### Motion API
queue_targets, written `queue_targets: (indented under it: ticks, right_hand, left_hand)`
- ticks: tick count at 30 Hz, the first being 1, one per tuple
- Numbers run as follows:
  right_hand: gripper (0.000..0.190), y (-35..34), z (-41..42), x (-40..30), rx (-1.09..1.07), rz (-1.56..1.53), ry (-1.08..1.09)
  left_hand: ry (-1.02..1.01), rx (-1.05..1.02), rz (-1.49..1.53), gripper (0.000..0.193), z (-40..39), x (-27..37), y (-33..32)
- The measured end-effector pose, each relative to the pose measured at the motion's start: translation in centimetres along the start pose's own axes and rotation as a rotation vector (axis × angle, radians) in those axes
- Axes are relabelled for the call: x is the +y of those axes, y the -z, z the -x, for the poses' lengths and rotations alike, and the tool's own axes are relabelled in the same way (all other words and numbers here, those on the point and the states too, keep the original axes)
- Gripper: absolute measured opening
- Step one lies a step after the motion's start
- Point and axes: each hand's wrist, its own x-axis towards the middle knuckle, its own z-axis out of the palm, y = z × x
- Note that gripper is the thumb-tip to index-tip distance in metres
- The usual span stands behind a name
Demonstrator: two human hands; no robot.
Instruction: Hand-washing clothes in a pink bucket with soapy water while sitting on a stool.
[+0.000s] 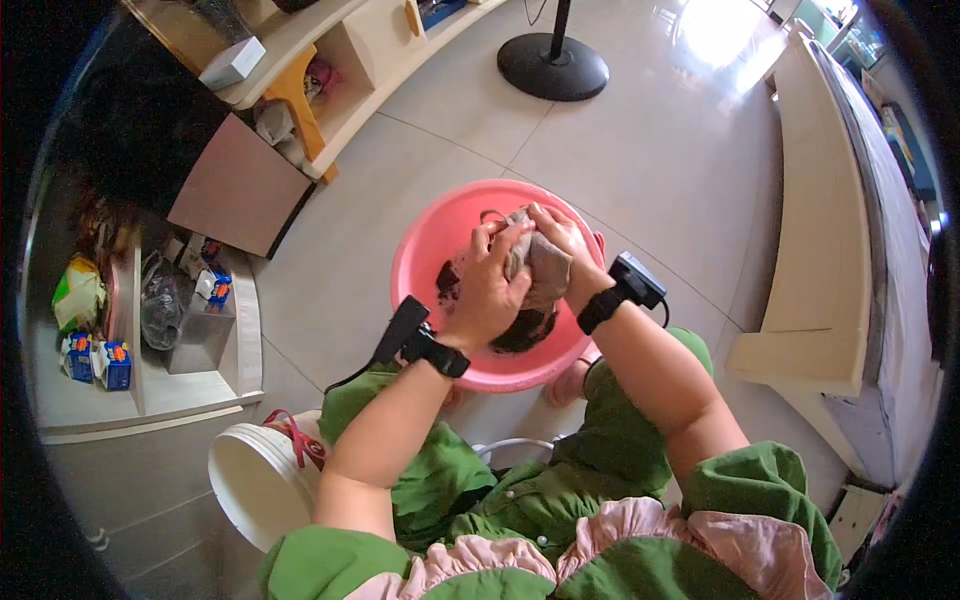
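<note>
Both my hands hold a wet, grey-beige cloth point(541, 264) above a pink plastic basin point(417, 225) on the floor. My left hand point(491, 283) presses on the cloth's left side with spread fingers. From the right, my right hand point(564, 238) grips its upper edge, the fingers partly hidden by the fabric. Beneath them, dark cloth point(525, 330) lies in the basin, and another dark patch with suds shows to the left. How deep the water is cannot be seen.
A white bucket point(259, 480) lies tipped by my left leg. Beyond the basin stands a round black stand base point(553, 67). Shelving point(251, 330) with boxes and bags lines the left. A cream wooden bed frame point(817, 225) runs along the right.
</note>
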Motion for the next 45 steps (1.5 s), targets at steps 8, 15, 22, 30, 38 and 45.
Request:
queue_targets:
  ticks: [8,15,22,30,38,45]
  right_hand:
    - [0.026,0.6,-2.6,4.4,-0.169,-0.126,0.029]
    - [0.029,-0.3,-0.2,4.1,-0.032,-0.155,-0.054]
    - [0.031,1.0,-1.3,-0.3,-0.013,0.566,0.322]
    - [0.036,-0.7,-0.4,-1.6,-0.383,0.936,0.696]
    - [0.044,1.2,-1.1,-0.5,-0.108,0.457,0.348]
    - [0.042,-0.6,-0.6,1.1,-0.069,-0.045,0.111]
  left_hand:
    - [-0.044,0.213,-0.302,0.019,-0.7,0.3,-1.9]
    - [0.168,0.152,-0.201,0.023,-0.8,-2.0,0.5]
    - [0.513,0.006,0.477,0.023,-1.2,-3.0,3.2]
    - [0.836,-0.314,0.866,0.069,-1.7,-3.2,5.7]
    - [0.693,-0.112,0.787,0.043,-1.9,-3.4,3.9]
    - [0.453,0.047,0.352,0.049,-2.6,-2.5,3.0]
